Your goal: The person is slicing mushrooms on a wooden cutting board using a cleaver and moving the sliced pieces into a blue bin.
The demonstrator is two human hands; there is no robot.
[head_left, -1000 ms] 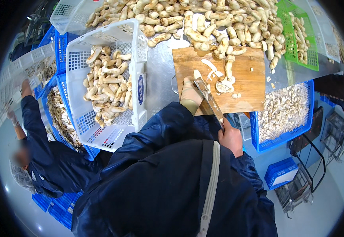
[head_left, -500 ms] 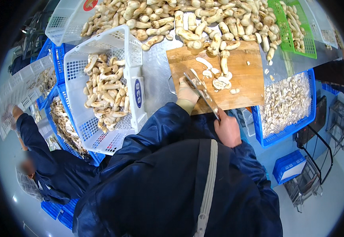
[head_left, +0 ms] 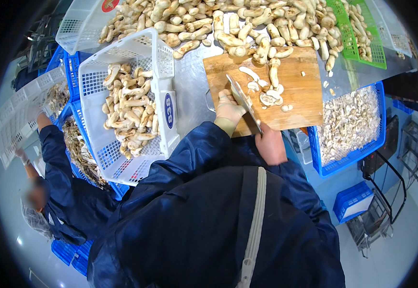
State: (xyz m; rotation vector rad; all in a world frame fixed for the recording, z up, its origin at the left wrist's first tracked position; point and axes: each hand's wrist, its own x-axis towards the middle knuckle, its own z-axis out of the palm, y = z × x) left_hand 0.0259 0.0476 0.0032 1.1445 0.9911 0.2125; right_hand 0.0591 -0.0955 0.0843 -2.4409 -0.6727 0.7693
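Note:
My left hand (head_left: pixel 230 108), in a pale glove, is closed on a mushroom at the left part of the wooden cutting board (head_left: pixel 300 98). My right hand (head_left: pixel 270 144) grips a long knife (head_left: pixel 245 103) by its handle, which is mostly hidden; the blade slants up-left along the mushroom beside my left fingers. Sliced mushroom pieces (head_left: pixel 270 98) and a whole mushroom (head_left: pixel 273 74) lie on the board, with a big heap of mushrooms (head_left: pixel 185 24) behind it on the steel table (head_left: pixel 187 96).
A white crate (head_left: pixel 165 144) of mushrooms stands left, a blue crate (head_left: pixel 329 168) of slices right, a green basket (head_left: pixel 350 38) behind. A co-worker (head_left: pixel 69 201) at left handles a white crate (head_left: pixel 17 115). More crates and a trolley (head_left: pixel 372 221) stand around.
My right hand and knife handle have shifted left, turning the blade steeper. My left hand still holds the mushroom. The co-worker's raised arm has moved.

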